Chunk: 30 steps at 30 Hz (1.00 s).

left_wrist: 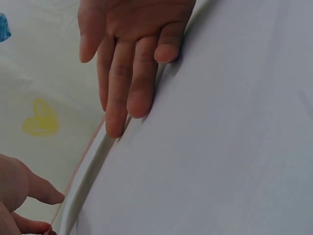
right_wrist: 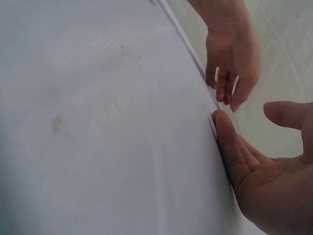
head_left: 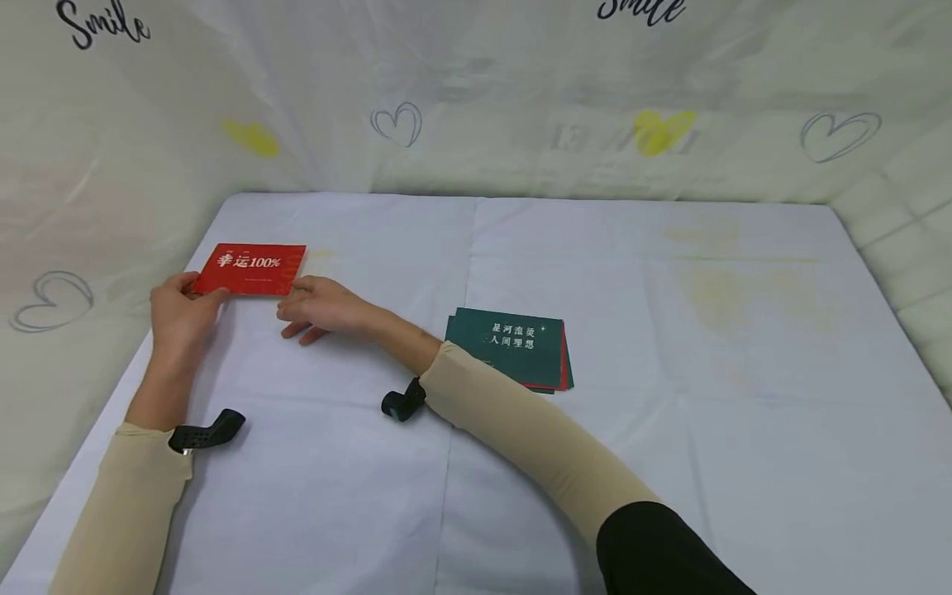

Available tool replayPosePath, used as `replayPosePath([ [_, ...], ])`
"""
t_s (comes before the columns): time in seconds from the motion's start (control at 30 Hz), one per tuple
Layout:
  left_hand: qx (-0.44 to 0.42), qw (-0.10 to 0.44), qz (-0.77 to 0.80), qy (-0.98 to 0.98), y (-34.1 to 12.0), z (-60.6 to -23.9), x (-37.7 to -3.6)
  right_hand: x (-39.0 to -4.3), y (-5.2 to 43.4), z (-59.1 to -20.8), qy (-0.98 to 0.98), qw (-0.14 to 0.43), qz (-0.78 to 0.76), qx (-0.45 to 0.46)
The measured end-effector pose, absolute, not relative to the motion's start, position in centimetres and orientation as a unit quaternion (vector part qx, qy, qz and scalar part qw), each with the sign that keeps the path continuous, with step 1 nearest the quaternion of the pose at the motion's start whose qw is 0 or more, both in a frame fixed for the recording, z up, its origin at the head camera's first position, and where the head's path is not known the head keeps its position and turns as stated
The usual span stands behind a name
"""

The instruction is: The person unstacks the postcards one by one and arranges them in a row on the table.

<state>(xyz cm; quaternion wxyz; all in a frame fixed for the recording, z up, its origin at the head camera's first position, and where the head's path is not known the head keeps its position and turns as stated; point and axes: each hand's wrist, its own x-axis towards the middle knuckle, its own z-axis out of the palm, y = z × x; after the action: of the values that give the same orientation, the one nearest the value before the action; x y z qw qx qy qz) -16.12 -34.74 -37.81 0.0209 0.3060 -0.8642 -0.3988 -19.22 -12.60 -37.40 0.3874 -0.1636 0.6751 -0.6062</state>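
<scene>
In the head view a red card (head_left: pixel 260 268) with white lettering and "100%" is at the far left of the table. My left hand (head_left: pixel 181 318) pinches its left end, thumb at the near edge. My right hand (head_left: pixel 320 307) is by the card's near right corner, fingertips right at its edge. The right wrist view shows the right hand (right_wrist: pixel 274 171) with extended fingers and the thumb held apart. Low in the left wrist view, the left hand (left_wrist: pixel 19 196) has thumb and finger at the thin card edge; the right hand (left_wrist: pixel 139 63) reaches down from above.
A small pile of dark green cards (head_left: pixel 513 347), with a red one showing at its side, lies mid-table, partly behind my right sleeve (head_left: pixel 535 438). The white-covered table (head_left: pixel 669 463) meets a patterned wall covering (head_left: pixel 506 149) at the back.
</scene>
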Motion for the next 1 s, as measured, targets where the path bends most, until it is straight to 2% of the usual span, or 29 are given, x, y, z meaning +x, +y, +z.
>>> replayPosePath([
  [1.0, 0.287, -0.021, -0.305, -0.908, -35.4, -37.7, -16.0, -19.6, -13.8, -37.8, 0.637, 0.423, -0.627, -0.150],
])
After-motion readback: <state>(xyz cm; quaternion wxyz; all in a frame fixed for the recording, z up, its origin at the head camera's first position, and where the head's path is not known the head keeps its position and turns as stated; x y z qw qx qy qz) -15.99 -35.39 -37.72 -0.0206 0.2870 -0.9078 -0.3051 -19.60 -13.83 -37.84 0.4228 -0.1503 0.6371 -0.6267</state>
